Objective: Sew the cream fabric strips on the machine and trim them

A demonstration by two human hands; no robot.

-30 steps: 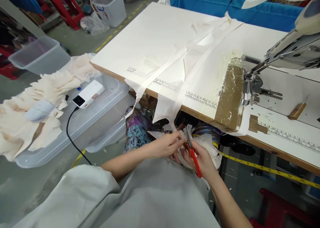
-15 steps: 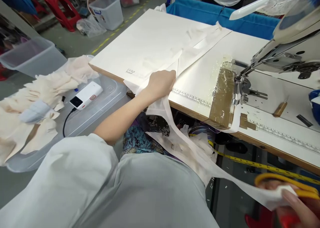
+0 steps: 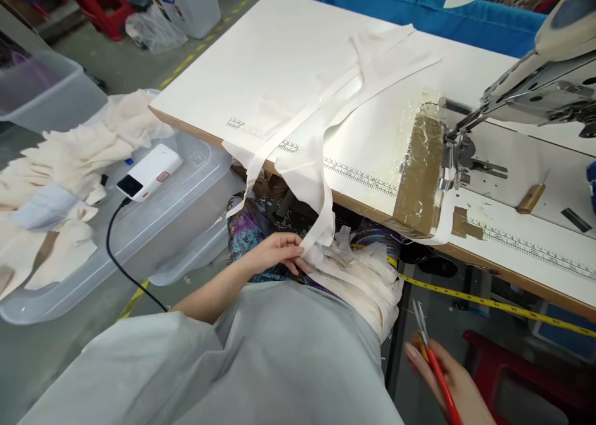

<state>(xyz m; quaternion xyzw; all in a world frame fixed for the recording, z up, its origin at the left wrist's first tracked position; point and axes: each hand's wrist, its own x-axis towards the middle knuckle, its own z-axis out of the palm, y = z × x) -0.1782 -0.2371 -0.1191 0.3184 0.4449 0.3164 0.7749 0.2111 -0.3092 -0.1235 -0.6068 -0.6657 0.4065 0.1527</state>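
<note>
Low in front of my lap, my left hand (image 3: pixel 279 254) pinches the edge of a long white fabric piece (image 3: pixel 321 192). The piece hangs over the table's front edge and stretches back across the tabletop in narrow bands. Beneath and beside these fingers, a bunch of cream fabric pieces (image 3: pixel 363 282) lies on my lap. At the lower right, my right hand (image 3: pixel 451 372) grips scissors (image 3: pixel 438 372) with red handles, their blades pointing up and away from the fabric. Part of the handles is hidden by the fingers.
A sewing machine (image 3: pixel 544 83) stands at the right of the white table (image 3: pixel 261 58), with a wooden-handled awl (image 3: pixel 531 198) nearby. A yellow measuring tape (image 3: pixel 465 296) runs below the edge. At left, a plastic box lid (image 3: pixel 186 189) carries fabric and a white cabled device (image 3: pixel 156 170).
My left hand has come down from the tabletop to the fabric at my lap. My right hand has let go of the fabric end and moved left, still with the scissors.
</note>
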